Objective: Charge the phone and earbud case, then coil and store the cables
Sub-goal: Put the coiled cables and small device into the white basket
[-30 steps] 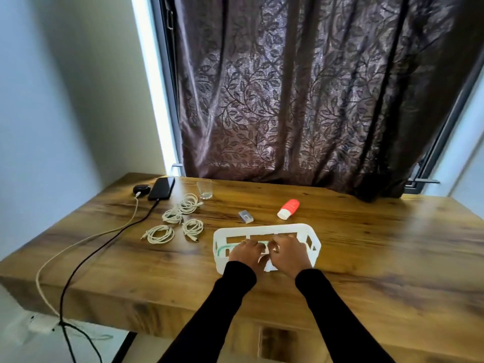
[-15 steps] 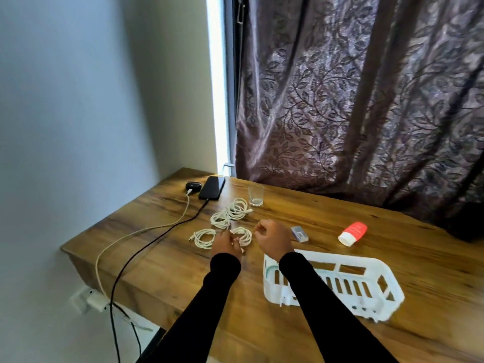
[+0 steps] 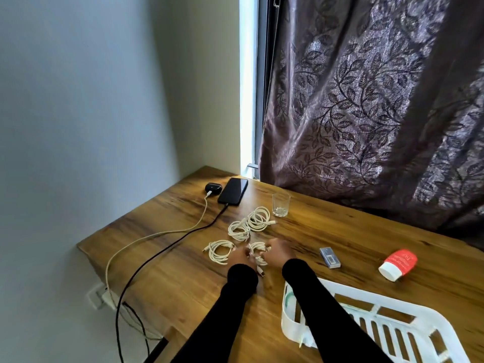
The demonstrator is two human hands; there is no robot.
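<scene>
A black phone [image 3: 233, 191] lies at the table's far left corner with a black cable [image 3: 167, 251] plugged in. Beside it sits a black earbud case [image 3: 213, 188] on a white cable [image 3: 146, 237]. Several coiled white cables lie mid-table: one coil [image 3: 219, 251] to the left, two joined coils [image 3: 250, 222] behind. My left hand [image 3: 241, 256] and my right hand [image 3: 279, 252] both pinch a fourth coiled white cable [image 3: 258, 254] between them. A white slotted basket [image 3: 392, 328] sits at the near right, under my right forearm.
A clear glass [image 3: 281, 204] stands near the curtain. A small grey box [image 3: 330, 257] and a red-and-white tube [image 3: 398, 264] lie to the right. Both charging cables run off the table's left edge to a wall socket [image 3: 100, 297]. A dark curtain hangs behind.
My hands left the basket and moved left to the coiled cables. They now close on the nearest coil. The view swung left with them.
</scene>
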